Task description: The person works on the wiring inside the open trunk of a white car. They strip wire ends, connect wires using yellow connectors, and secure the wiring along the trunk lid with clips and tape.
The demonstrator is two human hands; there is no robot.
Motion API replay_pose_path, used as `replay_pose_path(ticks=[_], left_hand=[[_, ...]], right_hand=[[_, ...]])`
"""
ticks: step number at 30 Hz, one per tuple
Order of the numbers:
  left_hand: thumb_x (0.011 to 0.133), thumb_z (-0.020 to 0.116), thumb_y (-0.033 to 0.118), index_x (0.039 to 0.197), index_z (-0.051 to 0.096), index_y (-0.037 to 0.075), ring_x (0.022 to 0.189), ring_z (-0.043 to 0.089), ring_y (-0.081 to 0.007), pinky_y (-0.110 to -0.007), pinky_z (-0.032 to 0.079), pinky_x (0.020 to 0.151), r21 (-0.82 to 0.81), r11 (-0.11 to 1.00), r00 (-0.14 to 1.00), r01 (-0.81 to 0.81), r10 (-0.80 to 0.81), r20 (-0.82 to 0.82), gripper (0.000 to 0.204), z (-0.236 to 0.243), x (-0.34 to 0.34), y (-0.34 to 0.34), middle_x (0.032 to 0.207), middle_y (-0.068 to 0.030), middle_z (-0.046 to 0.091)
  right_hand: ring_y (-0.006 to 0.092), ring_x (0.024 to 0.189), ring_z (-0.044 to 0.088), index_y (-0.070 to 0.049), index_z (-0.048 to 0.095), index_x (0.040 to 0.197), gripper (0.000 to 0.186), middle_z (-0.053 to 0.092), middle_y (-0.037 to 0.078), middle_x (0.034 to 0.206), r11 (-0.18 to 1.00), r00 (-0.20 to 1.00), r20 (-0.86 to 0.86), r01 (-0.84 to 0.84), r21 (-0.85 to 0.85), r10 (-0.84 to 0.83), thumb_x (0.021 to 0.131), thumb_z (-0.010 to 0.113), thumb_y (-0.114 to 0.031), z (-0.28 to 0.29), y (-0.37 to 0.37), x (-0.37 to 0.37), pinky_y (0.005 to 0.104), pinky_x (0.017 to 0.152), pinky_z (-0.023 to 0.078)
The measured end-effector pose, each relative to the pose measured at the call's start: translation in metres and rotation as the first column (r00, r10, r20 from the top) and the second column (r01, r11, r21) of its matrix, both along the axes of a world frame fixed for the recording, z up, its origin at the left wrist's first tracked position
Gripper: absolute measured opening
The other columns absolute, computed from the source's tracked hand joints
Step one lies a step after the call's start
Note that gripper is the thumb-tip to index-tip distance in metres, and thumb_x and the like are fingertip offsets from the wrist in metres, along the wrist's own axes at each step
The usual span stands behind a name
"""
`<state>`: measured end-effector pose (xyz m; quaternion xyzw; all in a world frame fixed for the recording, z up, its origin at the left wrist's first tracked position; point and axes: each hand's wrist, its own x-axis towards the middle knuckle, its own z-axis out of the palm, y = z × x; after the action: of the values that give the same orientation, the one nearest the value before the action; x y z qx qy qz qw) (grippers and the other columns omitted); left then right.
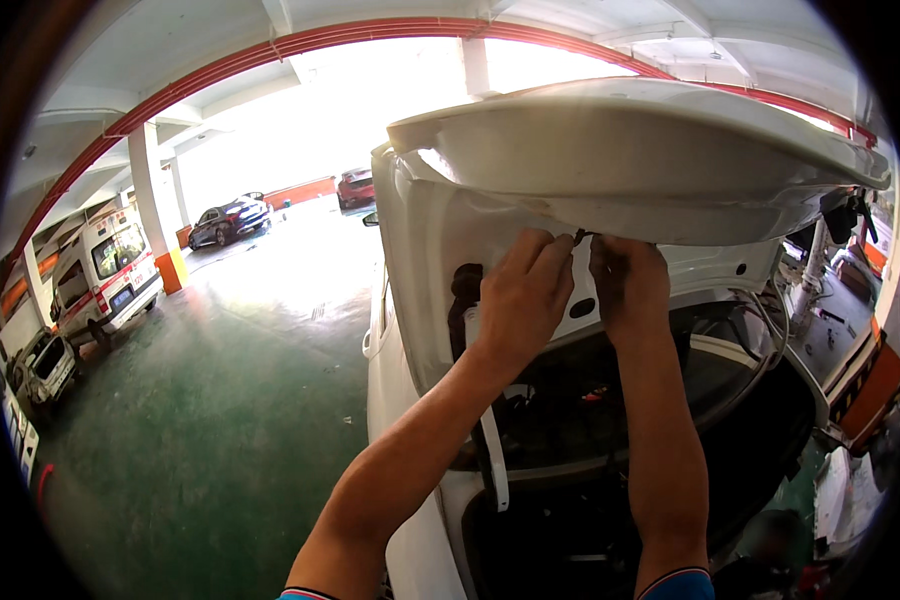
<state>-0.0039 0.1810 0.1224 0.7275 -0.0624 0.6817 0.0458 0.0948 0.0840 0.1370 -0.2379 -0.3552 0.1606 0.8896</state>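
Both arms are raised to the underside of a white car's lifted trunk lid (620, 150). My left hand (530, 290) has its fingers bent together at the lid's lower edge. Close beside it, my right hand (632, 280) is closed in a pinch at the same edge. Between the fingertips shows a small dark piece (581, 237), too small to name. What the fingers grip is largely hidden by the hands and the lid. Left of my left wrist is a dark hinge arm (467, 285). Below my forearms lies the dark trunk opening (560, 550).
Green floor (210, 430) stretches to the left. There stand a white van with red stripes (120, 262), a dark blue car (230, 222) and a pillar (148, 190). A red car (358, 188) is farther back. At right are an orange box (867, 395) and a white part (842, 500).
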Motion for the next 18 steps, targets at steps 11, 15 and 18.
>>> replay_pose_path(ticks=[11,15,18], left_hand=[[0.082,0.069,-0.001,0.103,0.067,0.001,0.072,0.068,-0.0262,-0.033,0.054,0.062,-0.028,0.999,1.0,-0.023,0.023,-0.012,0.02,-0.001,-0.005,0.003,0.099,-0.0118,0.064],[0.083,0.069,0.001,0.103,0.067,0.0,0.073,0.068,-0.0251,-0.032,0.054,0.063,-0.119,0.993,0.999,0.019,-0.024,-0.039,0.02,-0.001,-0.005,0.002,0.097,-0.0124,0.066],[0.084,0.068,0.004,0.103,0.067,0.0,0.073,0.067,-0.0243,-0.033,0.054,0.066,-0.249,0.962,0.987,0.117,-0.139,-0.076,0.019,0.002,-0.007,0.001,0.096,-0.0124,0.066]], right_hand=[[0.0168,0.074,0.062,0.002,0.065,0.102,0.035,0.066,0.008,0.083,0.881,0.894,0.261,0.421,-0.217,-0.364,0.086,0.071,-0.029,0.003,-0.024,0.003,0.0313,0.067,0.047],[0.0173,0.074,0.062,0.001,0.065,0.103,0.033,0.066,0.008,0.085,0.878,0.936,0.309,0.285,-0.386,-0.168,0.086,0.071,-0.026,0.02,-0.019,-0.013,0.0311,0.066,0.047],[0.0171,0.073,0.062,0.0,0.064,0.103,0.029,0.066,0.009,0.086,0.876,0.93,0.364,0.222,-0.429,-0.057,0.084,0.072,-0.021,0.023,-0.018,-0.007,0.0302,0.064,0.047]])
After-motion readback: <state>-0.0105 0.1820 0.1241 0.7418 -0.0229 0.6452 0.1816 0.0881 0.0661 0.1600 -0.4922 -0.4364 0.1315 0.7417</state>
